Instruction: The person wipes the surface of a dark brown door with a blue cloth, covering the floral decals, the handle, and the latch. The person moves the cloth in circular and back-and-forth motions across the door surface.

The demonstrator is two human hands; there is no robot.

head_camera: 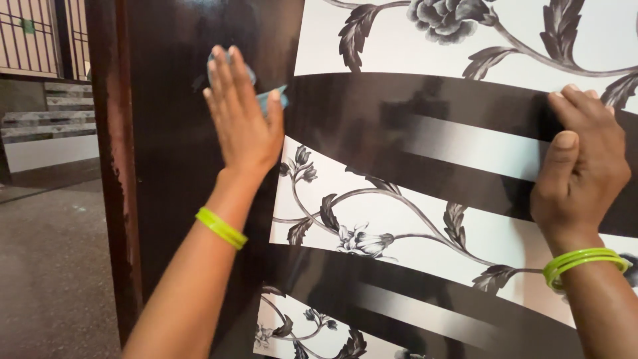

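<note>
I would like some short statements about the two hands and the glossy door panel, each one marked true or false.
1. The left hand presses a small blue cloth flat against the dark glossy panel. True.
2. The right hand holds a spray bottle. False: it holds nothing and rests on a dark band of the patterned surface.
3. Both wrists wear green bangles. True.
4. The pattern shows red stripes and stars. False: it shows grey flowers and leaves on white, with dark bands.
5. The left hand is clenched in a fist. False: its fingers are stretched out flat.
</note>
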